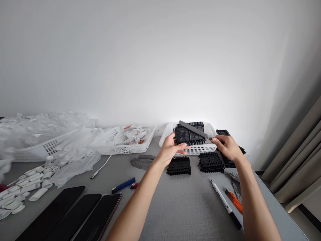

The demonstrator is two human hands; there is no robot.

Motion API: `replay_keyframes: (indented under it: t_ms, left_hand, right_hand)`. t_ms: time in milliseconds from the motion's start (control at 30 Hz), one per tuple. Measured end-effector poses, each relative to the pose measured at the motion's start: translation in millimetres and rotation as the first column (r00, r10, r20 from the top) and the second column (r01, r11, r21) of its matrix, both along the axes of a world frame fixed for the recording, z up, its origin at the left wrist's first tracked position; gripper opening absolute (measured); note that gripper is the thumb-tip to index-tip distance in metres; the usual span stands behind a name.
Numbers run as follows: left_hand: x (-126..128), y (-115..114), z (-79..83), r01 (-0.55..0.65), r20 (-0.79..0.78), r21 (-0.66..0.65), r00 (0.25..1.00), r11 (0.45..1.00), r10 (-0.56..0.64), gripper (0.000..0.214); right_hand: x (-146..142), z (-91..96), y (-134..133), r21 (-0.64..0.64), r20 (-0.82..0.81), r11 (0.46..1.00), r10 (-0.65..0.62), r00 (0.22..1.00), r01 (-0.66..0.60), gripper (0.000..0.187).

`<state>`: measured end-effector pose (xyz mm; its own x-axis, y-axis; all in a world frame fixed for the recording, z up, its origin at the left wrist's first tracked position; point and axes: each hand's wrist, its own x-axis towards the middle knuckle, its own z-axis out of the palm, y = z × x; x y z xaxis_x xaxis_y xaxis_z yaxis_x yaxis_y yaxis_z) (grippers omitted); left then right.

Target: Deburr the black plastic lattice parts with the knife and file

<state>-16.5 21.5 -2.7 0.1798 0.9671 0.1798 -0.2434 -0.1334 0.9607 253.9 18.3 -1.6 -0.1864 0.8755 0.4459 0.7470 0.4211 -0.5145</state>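
Against a pale wall point(160, 60), a person's left hand point(168, 151) grips a black plastic part point(184, 136) at a white basket point(197, 150) on a gray table point(175, 204), the right hand point(228, 148) pinching a flat gray strip point(194, 129) slanted across it. Black stacks point(179, 165) sit near and right of the basket; at near right, lettering on a white marker point(222, 196) beside an orange tool point(234, 201) is too small to read.
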Motion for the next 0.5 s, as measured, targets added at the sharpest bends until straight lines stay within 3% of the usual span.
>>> replay_keyframes:
  t_ms: [133, 267, 367, 500]
  left_hand:
    - [0, 2, 2.2, 0.013, -0.015, 0.009, 1.000, 1.000, -0.013, 0.054]
    - [1, 2, 1.7, 0.031, -0.004, 0.007, 1.000, 0.999, -0.031, 0.055]
    - [2, 0, 0.9, 0.043, -0.013, 0.053, 0.999, 0.998, -0.042, 0.052]
    - [1, 1, 0.3, 0.023, -0.022, 0.081, 1.000, 0.996, -0.022, 0.051]
  right_hand:
    - [18, -4.3, 3, -0.054, -0.081, 0.998, -0.036, 0.996, 0.032, 0.058]
    - [11, 0.2, -3, -0.054, -0.164, 0.998, 0.022, 0.986, -0.031, 0.056]
    - [-1, 4.5, -7, -0.066, -0.146, 0.995, 0.070, 0.987, -0.081, 0.056]
    - [4, 1.4, -3, -0.077, -0.108, 0.996, 0.037, 0.993, -0.045, 0.057]
